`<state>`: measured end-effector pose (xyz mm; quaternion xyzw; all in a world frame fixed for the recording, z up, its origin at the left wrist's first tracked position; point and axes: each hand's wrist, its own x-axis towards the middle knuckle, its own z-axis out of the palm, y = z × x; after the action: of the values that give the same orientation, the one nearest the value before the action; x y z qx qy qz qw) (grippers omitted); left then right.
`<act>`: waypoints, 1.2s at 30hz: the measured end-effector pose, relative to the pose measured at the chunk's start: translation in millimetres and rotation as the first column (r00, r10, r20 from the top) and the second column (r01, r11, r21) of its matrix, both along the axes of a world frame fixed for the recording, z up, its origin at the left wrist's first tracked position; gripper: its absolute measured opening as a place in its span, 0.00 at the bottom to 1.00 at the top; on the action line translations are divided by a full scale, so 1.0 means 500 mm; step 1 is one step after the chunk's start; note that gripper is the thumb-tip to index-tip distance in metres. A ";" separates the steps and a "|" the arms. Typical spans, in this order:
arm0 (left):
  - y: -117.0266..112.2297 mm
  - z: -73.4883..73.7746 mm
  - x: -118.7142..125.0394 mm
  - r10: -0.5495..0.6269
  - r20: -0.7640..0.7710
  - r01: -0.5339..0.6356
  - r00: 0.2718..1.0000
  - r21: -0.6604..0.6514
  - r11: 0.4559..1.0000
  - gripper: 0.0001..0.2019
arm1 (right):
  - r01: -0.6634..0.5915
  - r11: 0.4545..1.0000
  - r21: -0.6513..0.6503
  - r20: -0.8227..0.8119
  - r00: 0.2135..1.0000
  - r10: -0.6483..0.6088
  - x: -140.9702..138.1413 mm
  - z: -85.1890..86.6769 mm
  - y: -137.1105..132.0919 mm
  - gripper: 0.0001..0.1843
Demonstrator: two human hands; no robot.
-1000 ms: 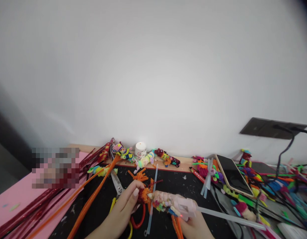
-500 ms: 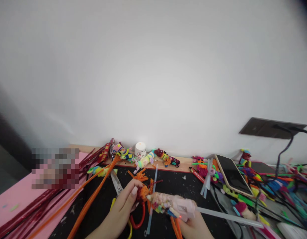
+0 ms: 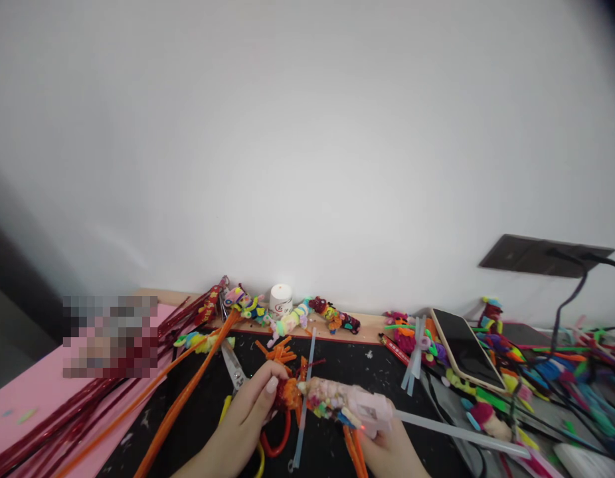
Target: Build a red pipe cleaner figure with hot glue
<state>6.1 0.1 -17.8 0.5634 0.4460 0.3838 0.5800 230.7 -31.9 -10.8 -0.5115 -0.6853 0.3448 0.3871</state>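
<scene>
One glue gun (image 3: 367, 411) over black mat (image 3: 347, 364) — white wall (image 3: 307, 146).

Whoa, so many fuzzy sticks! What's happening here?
A person is working at a black mat with both hands. The left hand pinches a small orange-red fuzzy piece, and the right hand holds a hot glue gun, its barrel crusted with colourful bits, with the nozzle right against that piece. A clear glue stick pokes out the back. Scissors lie by the left hand, long orange pipe cleaners to the left, a phone to the right.
</scene>
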 end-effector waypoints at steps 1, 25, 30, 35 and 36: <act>-0.001 0.001 0.000 -0.002 -0.007 0.002 1.000 0.004 1.000 0.19 | 0.002 1.000 0.007 -0.012 1.000 -0.002 -0.003 0.008 0.000 0.13; 0.005 0.005 0.000 0.098 0.032 -0.097 0.995 -0.048 0.994 0.18 | -0.068 0.998 0.008 -0.036 0.997 0.068 -0.015 0.024 0.002 0.08; 0.001 0.006 0.000 0.037 0.027 -0.036 0.999 -0.021 0.999 0.18 | -0.053 0.998 0.035 -0.038 0.998 0.054 -0.018 0.029 0.001 0.09; 0.002 0.000 -0.002 0.015 0.052 -0.014 0.999 -0.026 1.000 0.18 | -0.005 1.000 -0.005 -0.051 0.999 0.004 -0.020 0.040 0.001 0.10; 0.003 -0.001 -0.002 0.019 0.060 -0.018 0.998 -0.027 0.999 0.17 | -0.008 1.000 -0.008 -0.042 0.999 0.008 -0.020 0.039 0.001 0.10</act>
<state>5.2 1.4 -18.1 0.5397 0.4385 0.4001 0.5970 220.8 -31.5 9.0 -0.5029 -0.6777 0.3596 0.3981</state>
